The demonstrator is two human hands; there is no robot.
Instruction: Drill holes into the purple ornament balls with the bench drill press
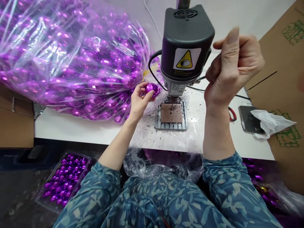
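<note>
Between the fingers and thumb of my left hand [139, 103] is a shiny purple faceted ball [152, 90], held just left of the drill press. My right hand [234, 65] is raised beside the black motor head of the drill press [187, 34], its fingers curled closed; whatever they may hold is hidden. Beneath the drill head, a brown square board [171, 113] with a small dark hole lies on a slotted metal base [171, 126]. Dark shavings are scattered over the board and around the base.
A large clear bag [78, 60] full of purple balls fills the left of the white table [78, 126]. At right are a phone [249, 118], a crumpled tissue [272, 123], a red-handled tool [233, 114] and a cardboard box [285, 95]. A tray of purple balls [65, 179] sits low at left.
</note>
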